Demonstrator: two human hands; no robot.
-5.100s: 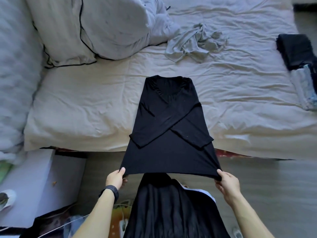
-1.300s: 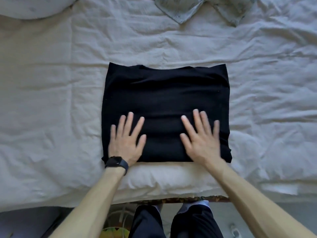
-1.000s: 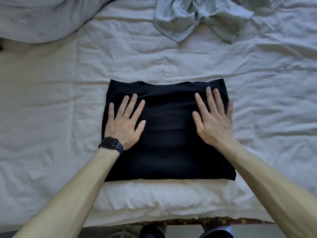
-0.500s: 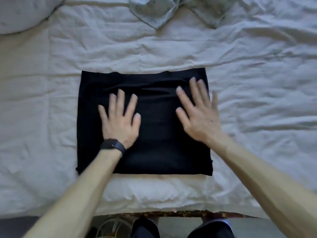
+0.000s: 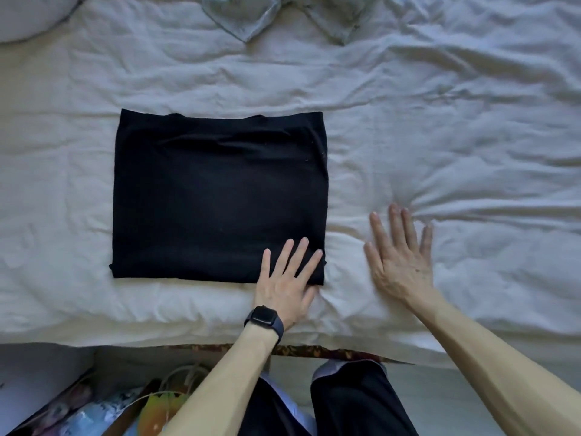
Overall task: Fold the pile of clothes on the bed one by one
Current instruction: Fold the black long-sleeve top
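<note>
A black garment (image 5: 217, 196) lies folded into a flat square on the white bed (image 5: 440, 136). My left hand (image 5: 287, 283), with a dark watch on the wrist, rests flat with straight fingers on the garment's near right corner. My right hand (image 5: 401, 259) lies flat on the bare sheet just right of the garment, fingers spread, not touching the cloth. A crumpled grey-green garment (image 5: 283, 17) lies at the top edge, partly cut off by the frame.
A pillow corner (image 5: 28, 17) shows at the top left. The bed's near edge (image 5: 188, 338) runs across below my hands. Clutter and cables (image 5: 132, 407) lie on the floor at the lower left, beside my dark trousers (image 5: 355, 404).
Both hands have slid off the middle of the folded garment towards the right. The left now rests on its near right corner; the right has come off onto the sheet.
</note>
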